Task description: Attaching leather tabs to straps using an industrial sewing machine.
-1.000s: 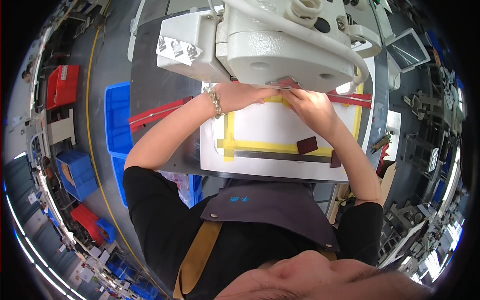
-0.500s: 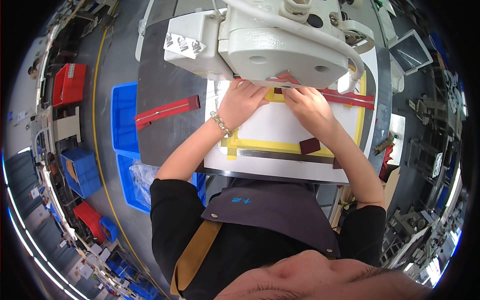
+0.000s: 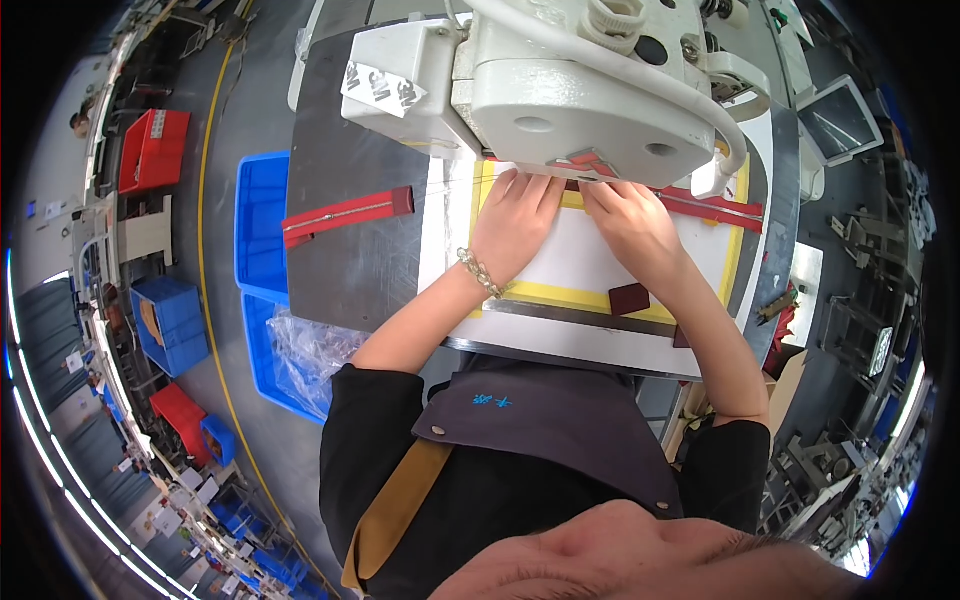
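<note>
My left hand [image 3: 516,220] lies on the white, yellow-taped board [image 3: 575,260] beneath the white machine head [image 3: 590,115], fingers stretched forward and open. My right hand [image 3: 635,225] is beside it, fingers bent and closed at a small dark piece under the head; their tips and grip are unclear. A red zipper strip [image 3: 705,205] extends to the right from the work area; another [image 3: 345,215] rests at left on the grey table. A dark maroon patch [image 3: 628,298] lies on the board below my right hand.
Blue bins [image 3: 260,230] stand left of the table, the lower holding clear plastic. Red [image 3: 150,145] and blue [image 3: 168,325] crates are across the yellow-lined walkway. A person's head [image 3: 82,122] shows at far left. A screen [image 3: 840,110] stands at upper right.
My left hand has turned from pointing rightward to pointing forward, with its wrist moving right and down and its fingers flattening. My right hand stays at the machine head, shifting only slightly.
</note>
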The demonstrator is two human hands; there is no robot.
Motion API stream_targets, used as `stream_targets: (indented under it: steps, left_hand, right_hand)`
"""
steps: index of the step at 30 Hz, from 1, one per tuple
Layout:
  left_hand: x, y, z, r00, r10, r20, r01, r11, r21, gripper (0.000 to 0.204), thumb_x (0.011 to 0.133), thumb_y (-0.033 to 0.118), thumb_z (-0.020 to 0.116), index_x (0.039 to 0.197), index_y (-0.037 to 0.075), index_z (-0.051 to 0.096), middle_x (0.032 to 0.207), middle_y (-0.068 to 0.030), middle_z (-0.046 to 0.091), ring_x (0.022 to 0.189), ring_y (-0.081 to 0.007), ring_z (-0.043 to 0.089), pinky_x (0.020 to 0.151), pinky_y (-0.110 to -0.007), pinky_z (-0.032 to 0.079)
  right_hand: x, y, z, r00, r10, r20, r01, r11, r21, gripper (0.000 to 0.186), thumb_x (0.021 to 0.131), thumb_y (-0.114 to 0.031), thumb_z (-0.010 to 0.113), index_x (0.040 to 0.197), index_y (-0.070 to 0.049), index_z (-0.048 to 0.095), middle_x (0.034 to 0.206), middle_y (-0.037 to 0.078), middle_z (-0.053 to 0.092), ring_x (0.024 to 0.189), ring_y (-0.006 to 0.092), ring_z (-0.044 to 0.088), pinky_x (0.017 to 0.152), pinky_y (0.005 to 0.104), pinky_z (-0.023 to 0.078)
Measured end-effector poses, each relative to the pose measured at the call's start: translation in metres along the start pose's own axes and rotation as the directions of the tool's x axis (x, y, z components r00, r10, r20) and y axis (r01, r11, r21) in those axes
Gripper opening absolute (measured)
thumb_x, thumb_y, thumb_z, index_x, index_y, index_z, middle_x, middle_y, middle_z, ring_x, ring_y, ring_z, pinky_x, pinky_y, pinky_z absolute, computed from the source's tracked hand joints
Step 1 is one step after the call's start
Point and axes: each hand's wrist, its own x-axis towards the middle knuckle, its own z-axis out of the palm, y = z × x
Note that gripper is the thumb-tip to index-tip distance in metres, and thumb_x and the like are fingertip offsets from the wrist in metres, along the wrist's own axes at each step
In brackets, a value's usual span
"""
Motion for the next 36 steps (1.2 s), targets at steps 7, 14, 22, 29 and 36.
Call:
stream_targets:
  steps: [7,14,22,29,36]
  left_hand:
    - [0.0001,0.0071,-0.0042,0.995,-0.076,0.063,0.073,0.996,0.041,0.038,0.080,0.014,0.055,0.117,0.008,0.059,0.108,-0.0014,0.055,0.100,-0.0160,0.055,0.089,-0.045,0.038]
    - [0.0017,0.0090,-0.0026,0.993,-0.094,0.073,0.084,0.987,0.134,0.038,0.080,0.016,0.055,0.118,0.017,0.060,0.108,0.0055,0.055,0.099,-0.0159,0.052,0.089,-0.047,0.034]
    - [0.0004,0.0075,0.0025,0.996,-0.059,0.061,0.049,0.986,0.161,0.038,0.079,0.017,0.056,0.117,0.014,0.060,0.107,0.0044,0.054,0.102,-0.0165,0.051,0.084,-0.047,0.038]
    - [-0.0002,0.0059,0.0042,0.995,-0.072,0.063,0.064,0.990,0.129,0.037,0.079,0.017,0.055,0.116,0.015,0.060,0.106,0.0062,0.054,0.099,-0.0146,0.051,0.082,-0.048,0.039]
    - [-0.0008,0.0043,0.0024,0.993,-0.085,0.081,0.072,0.987,0.147,0.036,0.080,0.018,0.056,0.115,0.020,0.060,0.109,0.0077,0.054,0.093,-0.0127,0.052,0.084,-0.046,0.035]
  right_hand:
    - [-0.0003,0.0001,0.0021,1.000,0.004,-0.017,-0.004,1.000,0.000,0.022,0.072,-0.007,0.060,0.092,-0.001,0.064,0.094,0.003,0.055,0.091,0.0151,0.056,0.077,0.0266,0.047]
    - [-0.0003,0.0006,0.0025,1.000,-0.004,-0.018,0.004,1.000,-0.012,0.021,0.071,-0.007,0.061,0.091,-0.001,0.065,0.094,0.004,0.055,0.091,0.0161,0.056,0.076,0.0270,0.047]
    - [0.0005,-0.0021,0.0030,1.000,0.017,-0.015,-0.017,1.000,0.005,0.014,0.070,-0.006,0.060,0.083,-0.003,0.063,0.090,0.004,0.053,0.089,0.0170,0.056,0.075,0.0279,0.048]
    - [0.0009,-0.0011,0.0054,0.999,0.011,-0.037,-0.011,1.000,-0.001,0.015,0.070,-0.006,0.059,0.083,-0.002,0.063,0.090,0.003,0.052,0.087,0.0161,0.055,0.075,0.0274,0.048]
    - [0.0024,-0.0023,0.0019,1.000,0.003,-0.014,-0.003,1.000,-0.001,0.019,0.070,-0.006,0.060,0.088,-0.001,0.064,0.093,0.003,0.053,0.088,0.0155,0.055,0.077,0.0275,0.048]
